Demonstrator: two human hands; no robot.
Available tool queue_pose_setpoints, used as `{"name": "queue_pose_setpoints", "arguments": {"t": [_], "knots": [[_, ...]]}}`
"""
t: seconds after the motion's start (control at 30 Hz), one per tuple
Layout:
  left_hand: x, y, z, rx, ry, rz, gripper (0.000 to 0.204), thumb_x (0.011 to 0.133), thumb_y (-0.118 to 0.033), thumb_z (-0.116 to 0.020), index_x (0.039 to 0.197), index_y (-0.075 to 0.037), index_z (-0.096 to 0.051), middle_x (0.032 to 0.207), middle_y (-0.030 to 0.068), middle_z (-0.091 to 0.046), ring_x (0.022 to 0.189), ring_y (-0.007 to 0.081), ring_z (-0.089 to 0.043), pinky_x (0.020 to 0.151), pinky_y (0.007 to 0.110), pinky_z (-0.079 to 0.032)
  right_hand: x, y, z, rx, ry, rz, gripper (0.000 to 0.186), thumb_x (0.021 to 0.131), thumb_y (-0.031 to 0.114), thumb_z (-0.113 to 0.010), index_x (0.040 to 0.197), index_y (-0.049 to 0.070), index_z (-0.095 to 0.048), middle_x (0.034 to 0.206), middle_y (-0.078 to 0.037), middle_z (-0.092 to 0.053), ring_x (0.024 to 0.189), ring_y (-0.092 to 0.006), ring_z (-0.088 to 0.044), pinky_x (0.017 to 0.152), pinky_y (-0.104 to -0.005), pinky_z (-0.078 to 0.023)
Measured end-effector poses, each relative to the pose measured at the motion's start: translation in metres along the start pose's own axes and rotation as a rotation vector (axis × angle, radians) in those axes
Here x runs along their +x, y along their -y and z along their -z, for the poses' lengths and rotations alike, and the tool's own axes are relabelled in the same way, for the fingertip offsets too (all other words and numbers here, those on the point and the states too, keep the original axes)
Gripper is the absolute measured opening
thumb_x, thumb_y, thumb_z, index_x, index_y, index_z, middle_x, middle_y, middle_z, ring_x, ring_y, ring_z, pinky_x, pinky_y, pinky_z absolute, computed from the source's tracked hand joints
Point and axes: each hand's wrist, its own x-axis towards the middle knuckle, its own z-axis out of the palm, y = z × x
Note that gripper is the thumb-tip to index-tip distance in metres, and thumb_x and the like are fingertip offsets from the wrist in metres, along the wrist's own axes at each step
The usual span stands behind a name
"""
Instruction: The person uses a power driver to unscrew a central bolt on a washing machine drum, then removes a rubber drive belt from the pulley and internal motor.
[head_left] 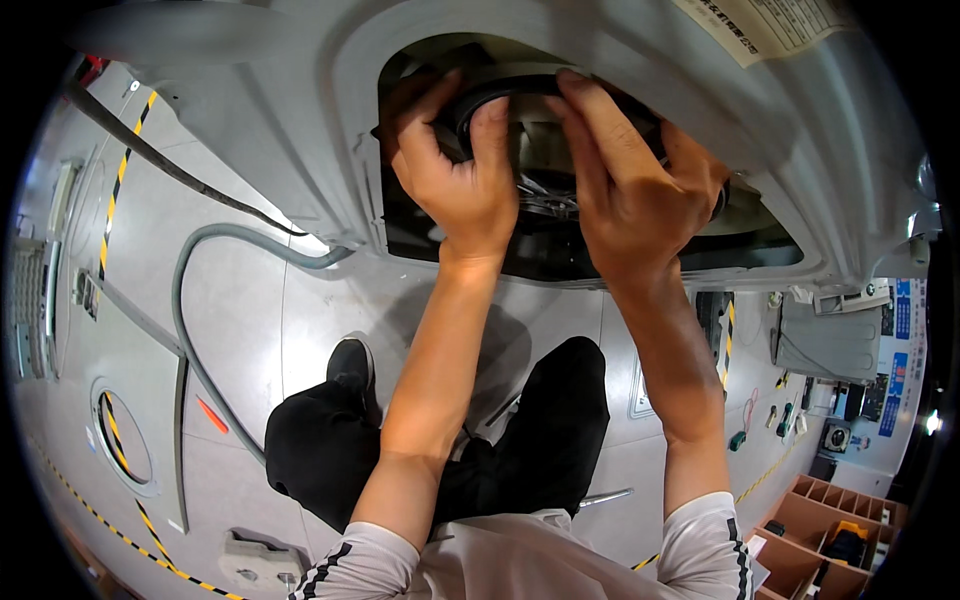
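Observation:
A grey metal machine cabinet (300, 130) with a wide opening fills the top of the view. Inside it sits a black ring-shaped part (530, 86), its curved upper edge showing between my hands. My left hand (455, 165) is closed on the ring's left side, thumb on the near face and fingers curled over the rim. At the upper right of the ring, my right hand (640, 175) pinches the edge with its fingertips, the rest of it hidden behind the hand. Shiny metal parts (545, 195) show deeper in the opening, between my wrists.
A grey hose (185, 290) curves from the cabinet down to the floor at the left. Beyond it lies a grey panel (165, 400) with a round hole. A red-orange tool (212, 415) is on the floor. At the lower right stands a brown compartment box (800, 560).

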Motion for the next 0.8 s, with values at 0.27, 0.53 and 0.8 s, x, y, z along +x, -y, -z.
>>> {"name": "queue_pose_setpoints", "arguments": {"t": [0.27, 0.53, 0.8], "knots": [[0.001, 0.003, -0.001, -0.069, -0.028, 0.053, 0.034, 0.075, -0.023, -0.075, 0.094, 0.001, -0.060, 0.095, 0.0126, -0.060, 0.088, 0.0264, -0.056, 0.080, 0.031, -0.042, 0.001, 0.002, 0.003, -0.022, 0.014, 0.001, 0.021, 0.067, 0.013, -0.077, 0.087, 0.012, -0.073, 0.075, -0.003, -0.066, 0.064, -0.0185, -0.062, 0.061, -0.0267, -0.047], [0.002, 0.007, -0.002, -0.080, -0.068, 0.043, 0.032, 0.074, -0.024, -0.077, 0.089, 0.000, -0.061, 0.091, 0.0107, -0.062, 0.085, 0.0250, -0.057, 0.079, 0.031, -0.043, -0.013, 0.003, 0.014, -0.088, 0.032, -0.091, 0.025, 0.067, 0.013, -0.079, 0.090, 0.010, -0.072, 0.085, -0.003, -0.066, 0.073, -0.0182, -0.059, 0.070, -0.0291, -0.044], [0.002, 0.005, -0.001, -0.091, -0.073, 0.050, 0.031, 0.073, -0.021, -0.077, 0.088, 0.000, -0.061, 0.088, 0.0100, -0.063, 0.084, 0.0236, -0.057, 0.079, 0.031, -0.043, -0.029, -0.007, 0.029, -0.084, 0.014, -0.169, 0.027, 0.068, 0.007, -0.080, 0.094, 0.006, -0.070, 0.091, -0.007, -0.064, 0.081, -0.0210, -0.057, 0.075, -0.0291, -0.045]]}}
